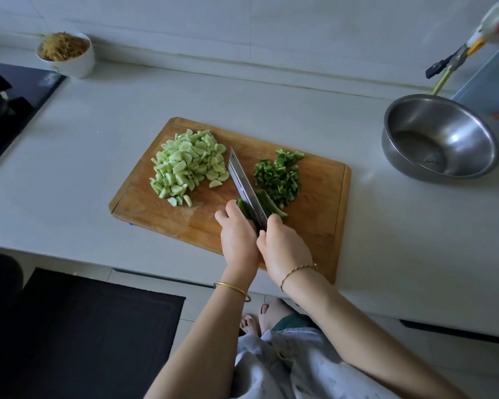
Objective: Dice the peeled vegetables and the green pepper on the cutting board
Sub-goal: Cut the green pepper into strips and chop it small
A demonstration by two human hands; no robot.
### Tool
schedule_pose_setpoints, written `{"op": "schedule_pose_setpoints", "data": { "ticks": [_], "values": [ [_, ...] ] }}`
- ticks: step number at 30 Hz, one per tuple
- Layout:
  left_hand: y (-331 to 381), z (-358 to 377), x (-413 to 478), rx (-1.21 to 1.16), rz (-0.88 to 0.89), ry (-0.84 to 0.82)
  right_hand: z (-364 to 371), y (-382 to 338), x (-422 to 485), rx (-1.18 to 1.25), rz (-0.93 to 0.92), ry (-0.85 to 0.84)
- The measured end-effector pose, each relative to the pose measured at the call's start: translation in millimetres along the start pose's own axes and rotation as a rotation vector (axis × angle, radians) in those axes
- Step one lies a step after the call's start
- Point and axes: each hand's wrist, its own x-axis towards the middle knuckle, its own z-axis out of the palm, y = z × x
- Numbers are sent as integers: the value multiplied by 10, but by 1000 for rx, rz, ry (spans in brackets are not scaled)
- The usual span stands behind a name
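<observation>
Worn wood, bright metal
The cutting board [320, 191] is scratched, matt wood on a smooth pale tabletop [69, 125]; the knife [242, 182] blade on it is polished metal; right of the board, a glossy steel bowl [458, 133].

We're looking from head height, one wide-angle view tilted forward and steeply down onto the countertop [69, 156], cutting board [314, 203] dead centre and close, floor [196, 306] at the bottom edge, wall [300, 21] up top.
</observation>
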Motion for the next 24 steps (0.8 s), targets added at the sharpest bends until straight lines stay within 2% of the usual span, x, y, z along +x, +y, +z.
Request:
{"op": "schedule_pose_setpoints", "data": {
  "ticks": [3,7,14,19,22,24],
  "values": [
    [-27,-18,-14,-13,-5,-36,-3,-23,52,32,-16,31],
    [-69,-8,-85,41,78,3,-33,40,68,139,1,38],
    [-48,-38,-68,-111,12,61,26,240,-36,188,4,32],
    [-94,-47,-87,-50,28,39,-21,324,87,395,31,-20],
    [-109,-75,-69,82,26,49,-74,353,79,450,0,18],
    [-109,-79,-44,76,13,46,-132,373,38,444,-30,58]
  ]
}}
